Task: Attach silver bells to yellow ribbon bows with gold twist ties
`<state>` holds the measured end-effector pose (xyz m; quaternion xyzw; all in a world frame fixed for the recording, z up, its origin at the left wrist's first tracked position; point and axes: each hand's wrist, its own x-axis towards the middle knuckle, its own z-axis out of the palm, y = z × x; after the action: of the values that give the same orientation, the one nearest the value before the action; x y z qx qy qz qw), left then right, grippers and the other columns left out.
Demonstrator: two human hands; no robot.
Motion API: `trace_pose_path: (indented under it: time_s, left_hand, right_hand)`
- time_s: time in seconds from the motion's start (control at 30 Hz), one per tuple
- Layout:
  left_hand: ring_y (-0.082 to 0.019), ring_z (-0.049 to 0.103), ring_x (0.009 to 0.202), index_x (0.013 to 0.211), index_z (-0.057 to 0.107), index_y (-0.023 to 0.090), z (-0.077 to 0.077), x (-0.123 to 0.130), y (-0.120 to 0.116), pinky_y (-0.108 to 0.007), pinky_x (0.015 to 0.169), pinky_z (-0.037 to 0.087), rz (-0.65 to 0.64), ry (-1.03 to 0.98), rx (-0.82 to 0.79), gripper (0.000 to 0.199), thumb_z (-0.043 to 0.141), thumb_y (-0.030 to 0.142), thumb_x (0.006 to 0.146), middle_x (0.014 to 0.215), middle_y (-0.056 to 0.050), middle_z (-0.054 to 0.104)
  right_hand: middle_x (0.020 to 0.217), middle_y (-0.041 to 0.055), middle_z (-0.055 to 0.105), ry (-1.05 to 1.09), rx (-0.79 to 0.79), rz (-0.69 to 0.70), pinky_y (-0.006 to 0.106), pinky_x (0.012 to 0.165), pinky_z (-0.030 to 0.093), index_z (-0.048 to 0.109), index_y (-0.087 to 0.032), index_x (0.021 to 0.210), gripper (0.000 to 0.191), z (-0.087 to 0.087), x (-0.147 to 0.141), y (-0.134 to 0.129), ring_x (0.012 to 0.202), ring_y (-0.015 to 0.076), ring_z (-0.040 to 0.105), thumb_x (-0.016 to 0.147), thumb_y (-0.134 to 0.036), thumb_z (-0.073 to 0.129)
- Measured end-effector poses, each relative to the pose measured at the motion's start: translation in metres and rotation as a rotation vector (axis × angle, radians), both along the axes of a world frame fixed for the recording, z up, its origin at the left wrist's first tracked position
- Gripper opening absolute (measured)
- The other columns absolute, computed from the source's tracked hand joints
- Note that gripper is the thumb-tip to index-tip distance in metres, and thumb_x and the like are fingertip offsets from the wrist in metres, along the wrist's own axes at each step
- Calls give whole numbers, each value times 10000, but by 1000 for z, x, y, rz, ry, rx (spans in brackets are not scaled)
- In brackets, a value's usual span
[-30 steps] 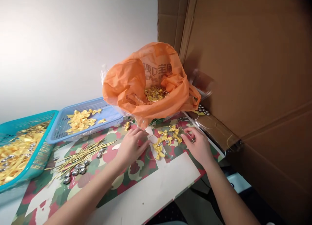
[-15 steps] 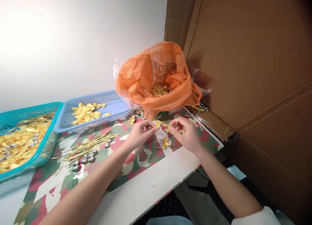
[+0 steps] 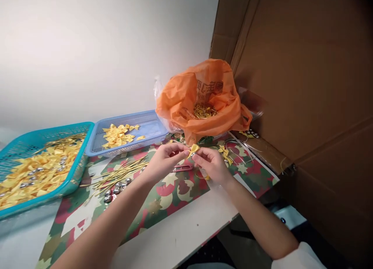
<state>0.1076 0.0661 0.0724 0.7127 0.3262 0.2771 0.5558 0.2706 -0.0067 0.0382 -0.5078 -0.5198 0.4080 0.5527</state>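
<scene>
The person holds a yellow bow (image 3: pixel 194 147) up just above the worktop (image 3: pixel 186 230), between both hands and in front of an orange plastic bag (image 3: pixel 176 96). The left hand (image 3: pixel 166 162) has its grip together, thumb and fingertips pinching the bow's left side. The right hand (image 3: pixel 214 166) has its grip closed on the bow's right side, next to a small silver bell (image 3: pixel 192 154) below the bow; whether its fingers press the bell too cannot be told.

Just right of the right hand lie more finished-looking bows (image 3: pixel 225 154) with thin cord loops. A pink item (image 3: pixel 183 166), partly hidden, lies under the left hand. Left of that hand, a bundle of gold ties (image 3: pixel 121 173) is spread on a patterned sheet (image 3: pixel 167 201), with loose silver bells (image 3: pixel 117 189) near it.

Farther left, a blue basket (image 3: pixel 153 129) holds a pile of yellow bows, and beside it a teal basket (image 3: pixel 78 168) holds bows, bells and ties. The orange bag stands open, gold and yellow pieces (image 3: pixel 205 112) inside.
</scene>
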Motion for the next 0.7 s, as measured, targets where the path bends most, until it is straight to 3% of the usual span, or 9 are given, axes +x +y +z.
trace_pose_path:
  time_s: [0.1,0.2,0.27,0.37,0.43,0.53,0.63,0.7]
  left_hand:
    - [-170,615,679,817,702,182,-7,7,-3,-259,583,490,-20,26,-25,296,670,472,771,784,-35,687]
    - [-170,606,651,770,688,188,-20,12,-3,-258,561,494,8,95,-16,305,657,491,772,784,-36,682]
    - [-183,614,672,744,690,198,-32,15,1,-272,575,505,19,168,59,304,638,495,783,843,-48,698]
    - [-208,630,736,739,715,217,-49,23,7,-311,659,515,-21,288,245,300,584,472,829,900,-61,709]
    - [-238,638,832,806,740,226,-57,30,9,-359,758,508,-57,325,365,302,548,453,858,937,-75,703]
    - [-272,615,961,965,739,230,-63,39,8,-425,884,456,-60,344,544,305,523,427,878,1041,-91,679]
    - [-282,587,999,1036,707,215,-64,39,6,-451,918,418,8,355,665,308,503,397,895,1107,-100,655]
    - [-280,574,1005,1005,696,208,-62,36,4,-445,915,415,57,339,700,279,499,374,898,1084,-96,655]
  right_hand:
    - [616,-10,586,71,-88,51,233,491,374,632,-185,718,344,-10,0,-13,516,99,465,828,-511,609]
    - [668,0,624,-41,-115,35,243,549,414,664,-196,776,241,-17,9,-37,582,116,521,835,-426,625]
    - [694,6,645,-200,-106,-107,251,573,427,668,-203,778,153,-21,24,-55,617,132,542,808,-352,655]
    - [714,15,656,-462,-55,-453,272,597,431,653,-205,769,116,-28,58,-71,618,146,536,797,-317,656]
    - [772,31,665,-630,-32,-569,299,656,449,647,-206,798,112,-34,81,-70,677,171,561,796,-317,654]
    - [888,63,685,-769,-37,-559,354,756,465,642,-206,930,222,-41,105,-55,833,229,600,756,-331,698]
    - [841,59,697,-703,-84,-521,350,723,475,622,-193,981,225,-44,113,-36,765,210,618,784,-295,653]
    - [780,44,691,-543,-93,-481,325,672,486,619,-186,941,166,-42,114,-27,692,181,626,802,-277,618]
